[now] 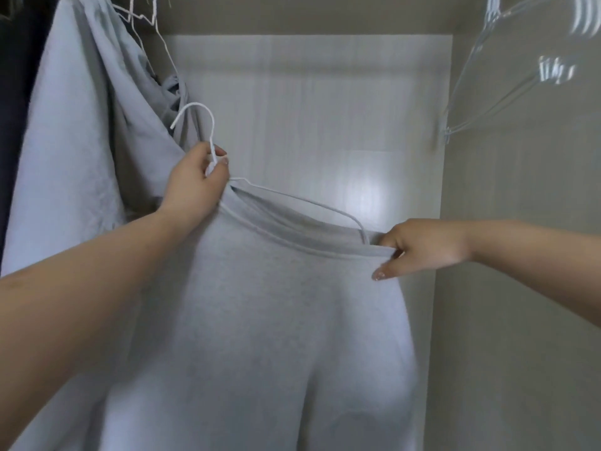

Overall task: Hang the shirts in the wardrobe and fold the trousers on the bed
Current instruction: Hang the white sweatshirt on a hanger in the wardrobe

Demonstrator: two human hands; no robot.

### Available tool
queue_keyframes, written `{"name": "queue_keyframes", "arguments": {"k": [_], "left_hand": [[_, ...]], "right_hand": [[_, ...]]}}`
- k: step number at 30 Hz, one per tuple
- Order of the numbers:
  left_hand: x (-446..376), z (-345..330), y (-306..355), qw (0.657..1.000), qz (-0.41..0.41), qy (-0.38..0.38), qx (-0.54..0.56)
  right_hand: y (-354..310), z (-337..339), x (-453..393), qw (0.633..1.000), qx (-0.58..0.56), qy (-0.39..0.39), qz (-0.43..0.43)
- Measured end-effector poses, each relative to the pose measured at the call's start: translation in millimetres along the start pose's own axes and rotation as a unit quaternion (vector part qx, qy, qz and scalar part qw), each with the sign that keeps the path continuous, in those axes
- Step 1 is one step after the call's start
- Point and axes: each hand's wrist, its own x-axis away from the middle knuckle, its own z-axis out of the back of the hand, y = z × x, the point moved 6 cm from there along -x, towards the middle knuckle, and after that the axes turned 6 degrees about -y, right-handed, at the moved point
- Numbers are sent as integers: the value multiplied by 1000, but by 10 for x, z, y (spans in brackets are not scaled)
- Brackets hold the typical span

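A light grey shirt [260, 320] hangs in front of me inside the wardrobe, its collar stretched wide. A white wire hanger [201, 125] sits partly in the collar, its hook up and its right arm running down into the neck opening. My left hand [195, 180] grips the hanger's neck just below the hook. My right hand [419, 245] pinches the collar's right edge and pulls it outward. The hanger's left arm is hidden behind my left hand and the fabric.
Another grey garment [81, 125] hangs on a white hanger at the upper left, beside a dark garment [13, 92] at the left edge. Several empty hangers [507, 60], blurred, hang at the upper right. The pale back panel [309, 109] of the wardrobe is behind.
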Motion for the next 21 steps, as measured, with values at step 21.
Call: {"name": "queue_keyframes", "arguments": {"k": [21], "left_hand": [[32, -602, 527, 973, -138, -142, -121]], "right_hand": [[-171, 452, -9, 974, 195, 104, 45]]}}
